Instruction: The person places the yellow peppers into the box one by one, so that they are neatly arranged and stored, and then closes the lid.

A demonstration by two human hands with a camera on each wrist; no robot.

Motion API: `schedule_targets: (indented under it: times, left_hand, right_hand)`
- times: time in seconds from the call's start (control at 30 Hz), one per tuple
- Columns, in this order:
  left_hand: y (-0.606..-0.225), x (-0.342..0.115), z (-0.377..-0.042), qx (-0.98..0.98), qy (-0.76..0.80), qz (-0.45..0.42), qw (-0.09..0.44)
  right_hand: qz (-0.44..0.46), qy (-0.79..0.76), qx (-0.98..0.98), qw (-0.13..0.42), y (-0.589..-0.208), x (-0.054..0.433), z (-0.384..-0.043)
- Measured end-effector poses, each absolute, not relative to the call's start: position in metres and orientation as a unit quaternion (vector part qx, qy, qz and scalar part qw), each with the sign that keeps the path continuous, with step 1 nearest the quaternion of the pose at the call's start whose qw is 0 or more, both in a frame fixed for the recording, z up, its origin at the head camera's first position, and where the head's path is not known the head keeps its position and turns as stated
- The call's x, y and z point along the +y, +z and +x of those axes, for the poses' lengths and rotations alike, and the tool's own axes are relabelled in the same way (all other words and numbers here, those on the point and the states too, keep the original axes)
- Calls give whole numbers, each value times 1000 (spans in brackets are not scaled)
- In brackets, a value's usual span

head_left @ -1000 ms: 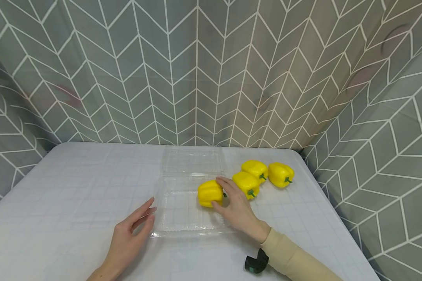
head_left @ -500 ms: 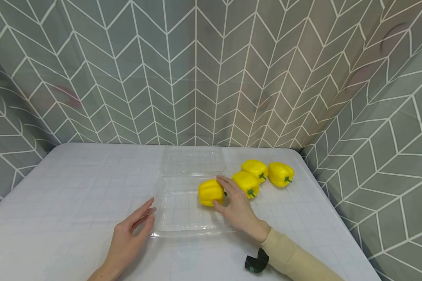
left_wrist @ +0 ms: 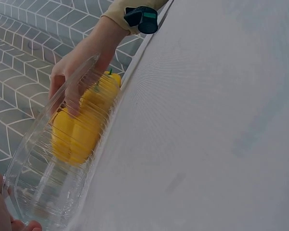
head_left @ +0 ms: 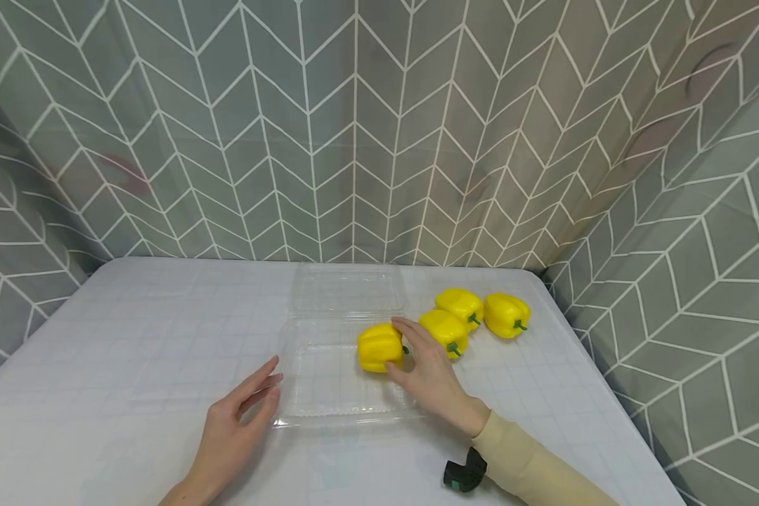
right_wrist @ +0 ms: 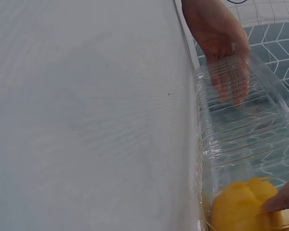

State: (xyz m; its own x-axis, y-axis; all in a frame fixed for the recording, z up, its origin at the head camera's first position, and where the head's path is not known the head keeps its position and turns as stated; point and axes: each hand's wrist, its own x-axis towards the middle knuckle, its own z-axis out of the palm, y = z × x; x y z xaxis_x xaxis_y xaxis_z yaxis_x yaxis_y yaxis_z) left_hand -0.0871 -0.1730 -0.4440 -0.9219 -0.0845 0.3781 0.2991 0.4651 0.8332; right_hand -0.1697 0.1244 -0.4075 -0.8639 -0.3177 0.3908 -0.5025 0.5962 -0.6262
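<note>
Held pepper: yellow pepper (head_left: 379, 349) inside the clear container base (head_left: 348, 422), at its right side, lying with the stem toward the palm; contact with the floor of the base cannot be confirmed.
Right hand: right hand (head_left: 431, 372) grips the pepper near its stem end, fingers on the far side, thumb on the near side.
Left hand: left hand (head_left: 237, 425) has fingers extended and loosely spread beside the left wall of the base; it grips nothing.
Change: over the last second, pepper and hands hold practically the same positions; the view has shifted slightly. Judged from this, placement of the pepper is paused, grip unreleased.
Lid: clear lid (head_left: 346, 292) folded back behind the base, toward the curtain.
Loose peppers: front pepper (head_left: 449, 329), rear pepper (head_left: 459, 307) and outer pepper (head_left: 507, 315), grouped right of the container.
Right wrist: black device (head_left: 465, 472) beside a tan sleeve (head_left: 537, 457).
Surface: table (head_left: 133, 351) under a white cover, faintly creased.
Room: grey curtain (head_left: 329, 126) with white chevron lines, at rear and both sides.
</note>
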Motion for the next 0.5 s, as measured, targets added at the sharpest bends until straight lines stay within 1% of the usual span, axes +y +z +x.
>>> schedule_targets:
  times: [0.13,0.5]
  left_hand:
    - [-444,-172,-87,-836,-514,-57,182]
    - [-442,-173,-86,-834,-512,-69,193]
  right_hand:
    - [229,401,-880,109,-406,126,-170]
    - [235,430,-863,123,-404,132,-172]
